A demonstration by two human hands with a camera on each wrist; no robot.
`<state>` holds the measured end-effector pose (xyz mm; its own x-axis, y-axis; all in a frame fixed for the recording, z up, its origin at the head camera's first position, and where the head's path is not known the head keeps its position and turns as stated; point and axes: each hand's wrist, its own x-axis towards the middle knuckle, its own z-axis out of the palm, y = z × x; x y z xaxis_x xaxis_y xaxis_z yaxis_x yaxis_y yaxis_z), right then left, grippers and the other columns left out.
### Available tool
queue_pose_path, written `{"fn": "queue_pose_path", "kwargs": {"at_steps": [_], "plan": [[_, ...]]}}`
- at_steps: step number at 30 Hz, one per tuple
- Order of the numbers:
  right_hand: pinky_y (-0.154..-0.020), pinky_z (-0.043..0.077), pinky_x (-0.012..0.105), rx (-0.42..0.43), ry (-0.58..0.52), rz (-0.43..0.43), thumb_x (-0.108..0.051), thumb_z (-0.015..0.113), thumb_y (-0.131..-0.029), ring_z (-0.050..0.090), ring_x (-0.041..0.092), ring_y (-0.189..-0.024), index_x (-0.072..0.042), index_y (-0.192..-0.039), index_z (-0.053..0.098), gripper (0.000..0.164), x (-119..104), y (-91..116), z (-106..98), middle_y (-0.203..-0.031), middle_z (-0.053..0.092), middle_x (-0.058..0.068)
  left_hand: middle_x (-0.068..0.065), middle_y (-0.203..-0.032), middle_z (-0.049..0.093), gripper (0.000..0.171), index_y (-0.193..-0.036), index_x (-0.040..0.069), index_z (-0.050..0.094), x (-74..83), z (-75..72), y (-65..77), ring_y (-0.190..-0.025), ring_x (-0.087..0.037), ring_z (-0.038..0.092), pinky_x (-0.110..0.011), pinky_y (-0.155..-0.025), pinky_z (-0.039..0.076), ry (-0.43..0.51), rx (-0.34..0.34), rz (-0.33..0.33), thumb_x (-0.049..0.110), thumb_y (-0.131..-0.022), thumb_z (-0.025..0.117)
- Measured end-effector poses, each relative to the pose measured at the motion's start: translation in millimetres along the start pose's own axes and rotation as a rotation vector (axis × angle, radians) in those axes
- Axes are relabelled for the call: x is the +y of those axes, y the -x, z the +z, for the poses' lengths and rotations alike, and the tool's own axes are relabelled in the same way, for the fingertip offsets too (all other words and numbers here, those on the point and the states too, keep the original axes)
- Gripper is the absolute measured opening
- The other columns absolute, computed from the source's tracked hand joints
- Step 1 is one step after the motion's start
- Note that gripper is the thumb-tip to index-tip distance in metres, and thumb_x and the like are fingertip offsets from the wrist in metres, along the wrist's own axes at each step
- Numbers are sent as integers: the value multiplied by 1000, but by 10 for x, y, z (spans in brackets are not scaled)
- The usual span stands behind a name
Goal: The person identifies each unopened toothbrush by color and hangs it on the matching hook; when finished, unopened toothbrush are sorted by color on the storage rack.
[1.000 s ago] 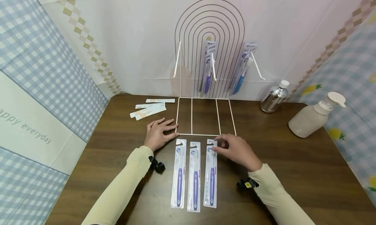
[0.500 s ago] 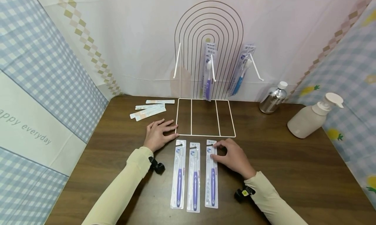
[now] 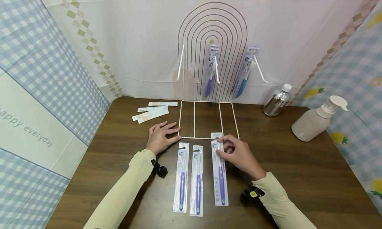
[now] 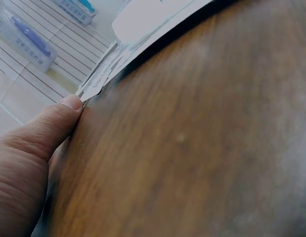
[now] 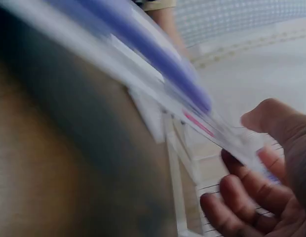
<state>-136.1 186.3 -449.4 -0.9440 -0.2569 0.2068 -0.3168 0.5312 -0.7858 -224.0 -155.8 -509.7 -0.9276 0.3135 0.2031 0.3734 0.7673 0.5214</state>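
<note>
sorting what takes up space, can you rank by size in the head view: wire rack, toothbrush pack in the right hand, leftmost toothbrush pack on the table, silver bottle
1. Wire rack
2. Toothbrush pack in the right hand and leftmost toothbrush pack: too alike to rank
3. Silver bottle

Silver bottle (image 3: pixel 276 103) — white-capped, pump dispenser (image 3: pixel 311 124), checked cloth (image 3: pixel 44 53)

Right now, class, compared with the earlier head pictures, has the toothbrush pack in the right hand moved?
Yes, forward: in the head view, the toothbrush pack had its top short of the white rack's front bar earlier; now it overlaps the bar.
</note>
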Motion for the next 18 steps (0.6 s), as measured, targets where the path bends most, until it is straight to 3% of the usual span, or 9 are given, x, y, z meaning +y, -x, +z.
{"fn": "queue_pose_path", "kwargs": {"at_steps": [5,9,13,18], "plan": [[-52,46,23,131,-3,-291,0,88,-84,53,10,-59,-12,-120,73,41,-298,-174,-226,-79,66,-6,9,-156,55,46,-138,33,73,9,-19,3,-152,-29,38,-57,-120,16,5,-4,-1,52,-95,76],[-50,40,21,242,-19,-444,5,86,-83,48,10,-56,-9,-124,72,45,-578,-363,-443,-78,65,-3,8,-156,55,46,-138,33,73,19,-30,8,-152,-29,38,-58,-120,16,8,-8,-2,52,-96,76],[-50,36,20,330,-30,-501,7,84,-84,45,11,-56,-6,-124,72,44,-808,-543,-602,-77,63,4,8,-156,55,46,-138,33,73,24,-35,15,-152,-30,38,-59,-120,16,9,-13,-4,51,-96,76],[-51,35,21,355,-78,-485,4,84,-86,43,12,-57,-8,-125,73,42,-951,-738,-657,-83,63,7,9,-156,55,46,-138,33,73,28,-29,20,-152,-29,38,-58,-120,16,7,-15,-8,52,-96,76]]}}
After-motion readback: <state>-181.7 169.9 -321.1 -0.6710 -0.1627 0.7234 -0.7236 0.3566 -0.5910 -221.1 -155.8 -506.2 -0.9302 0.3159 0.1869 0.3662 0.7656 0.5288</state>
